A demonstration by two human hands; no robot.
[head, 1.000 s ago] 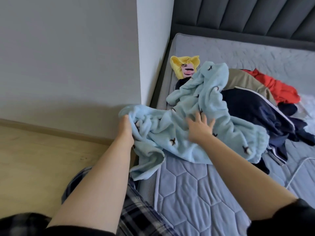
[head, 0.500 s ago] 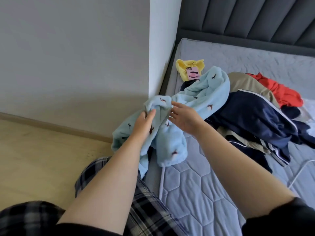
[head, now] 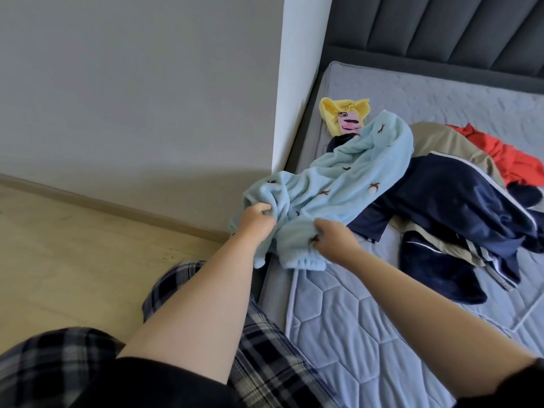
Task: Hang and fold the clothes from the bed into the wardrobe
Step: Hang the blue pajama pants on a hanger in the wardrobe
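Observation:
A light blue fleece garment (head: 338, 184) with small brown marks lies across the bed's near left corner, its far end draped over the clothes pile. My left hand (head: 256, 220) grips a bunched fold at its left edge. My right hand (head: 332, 241) grips the garment near its gathered cuff, a little to the right. Behind it lie a navy garment with white stripes (head: 459, 201), a tan garment (head: 447, 142), a red garment (head: 506, 154) and a yellow garment (head: 338, 111).
The grey quilted mattress (head: 368, 319) fills the lower right, with a dark padded headboard (head: 441, 33) behind. A pink phone (head: 348, 123) lies on the yellow garment. A white wall corner (head: 297, 83) stands left of the bed, over wooden floor (head: 73, 254). A white cable (head: 530, 313) crosses the right edge.
Both hands went from spreading over the blue garment to gripping it close together near the bed's corner. More of the garment has been gathered toward me, off the pile.

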